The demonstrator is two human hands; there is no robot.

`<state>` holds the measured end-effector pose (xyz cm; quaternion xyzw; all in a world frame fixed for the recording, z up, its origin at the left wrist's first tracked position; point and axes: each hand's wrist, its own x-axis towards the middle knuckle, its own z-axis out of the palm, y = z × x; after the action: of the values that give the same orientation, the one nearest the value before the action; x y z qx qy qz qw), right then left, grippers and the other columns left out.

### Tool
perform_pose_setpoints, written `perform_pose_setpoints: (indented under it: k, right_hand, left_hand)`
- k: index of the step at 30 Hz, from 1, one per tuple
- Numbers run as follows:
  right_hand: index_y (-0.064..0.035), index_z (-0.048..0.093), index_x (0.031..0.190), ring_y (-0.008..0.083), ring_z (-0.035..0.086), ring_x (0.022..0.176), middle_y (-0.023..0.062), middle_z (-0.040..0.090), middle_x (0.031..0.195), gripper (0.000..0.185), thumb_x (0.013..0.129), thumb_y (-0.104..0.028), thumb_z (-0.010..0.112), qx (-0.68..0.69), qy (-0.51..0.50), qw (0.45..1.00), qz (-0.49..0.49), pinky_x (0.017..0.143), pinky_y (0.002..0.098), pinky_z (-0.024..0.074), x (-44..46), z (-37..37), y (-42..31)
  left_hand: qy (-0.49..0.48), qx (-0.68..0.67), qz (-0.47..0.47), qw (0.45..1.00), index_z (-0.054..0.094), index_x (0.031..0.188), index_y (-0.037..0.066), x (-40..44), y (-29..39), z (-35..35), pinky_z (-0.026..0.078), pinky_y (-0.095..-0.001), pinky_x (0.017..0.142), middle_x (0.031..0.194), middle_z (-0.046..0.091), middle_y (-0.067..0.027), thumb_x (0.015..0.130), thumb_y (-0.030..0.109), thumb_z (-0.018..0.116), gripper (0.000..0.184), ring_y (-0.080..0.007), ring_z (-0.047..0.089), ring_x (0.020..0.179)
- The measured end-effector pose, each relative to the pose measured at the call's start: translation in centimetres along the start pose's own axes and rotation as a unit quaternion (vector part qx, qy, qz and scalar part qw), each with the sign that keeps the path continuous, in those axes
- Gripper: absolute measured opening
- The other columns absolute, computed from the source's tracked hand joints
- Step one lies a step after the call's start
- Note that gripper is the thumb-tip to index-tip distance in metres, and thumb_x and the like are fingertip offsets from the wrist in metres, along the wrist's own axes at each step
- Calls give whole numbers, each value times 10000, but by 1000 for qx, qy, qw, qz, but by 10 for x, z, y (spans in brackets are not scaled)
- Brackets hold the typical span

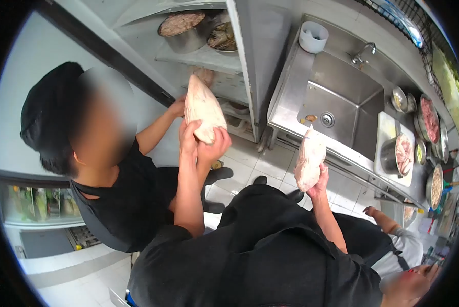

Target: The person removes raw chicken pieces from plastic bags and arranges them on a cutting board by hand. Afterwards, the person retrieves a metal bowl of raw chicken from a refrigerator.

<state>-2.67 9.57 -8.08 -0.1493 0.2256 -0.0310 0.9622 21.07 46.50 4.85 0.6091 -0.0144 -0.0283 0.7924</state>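
My left hand is closed on the lower end of a large, pale, tapered piece of raw meat, held up in front of the open fridge. A co-worker's hand also grips that lower end, beside mine. My right hand is wrapped round the lower side of a second pale piece of raw meat, raised near the front edge of the steel sink. Its narrow end points up toward the basin. The exact cut of both pieces is unclear.
The co-worker stands close on my left, other hand by the fridge. A metal pot of meat sits on a fridge shelf. Right of the sink are a white board, a meat pot and several bowls. Another person is at lower right.
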Motion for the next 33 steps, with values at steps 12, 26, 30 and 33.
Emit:
perform_pose_setpoints:
  k: [12, 26, 30, 33]
  right_hand:
    - [16, 476, 1401, 339, 664, 1142, 202, 630, 1311, 595, 947, -346, 603, 6, 6, 998, -61, 994, 490, 556, -19, -3, -15]
    - [10, 505, 1361, 326, 675, 1108, 189, 639, 1277, 571, 917, -314, 661, 61, -7, 994, -95, 973, 482, 569, -35, -8, -22]
    - [-11, 537, 1314, 295, 674, 1094, 157, 653, 1243, 508, 930, -324, 651, 33, 29, 986, -159, 957, 461, 573, -33, 5, -24]
    - [-26, 507, 1359, 289, 655, 1142, 147, 641, 1274, 513, 960, -328, 619, 27, 3, 990, -141, 986, 454, 557, -28, 7, -32]
  left_hand:
    - [-247, -465, -227, 820, 358, 1535, 93, -60, -113, 64, 536, -646, 920, 1408, 519, -247, 830, 393, 721, 848, -473, 559, 1213]
    - [-317, -344, -323, 823, 426, 1455, 52, -70, -110, 226, 613, -490, 762, 1234, 636, -162, 913, 716, 546, 865, -315, 679, 1018]
    - [-408, -210, -372, 807, 442, 1457, 27, -48, -119, 230, 581, -448, 921, 1292, 627, -154, 974, 698, 442, 827, -277, 657, 1116]
    - [-427, -117, -312, 841, 401, 1479, 59, -55, -177, 225, 528, -397, 1007, 1322, 597, -83, 936, 591, 621, 791, -198, 602, 1173]
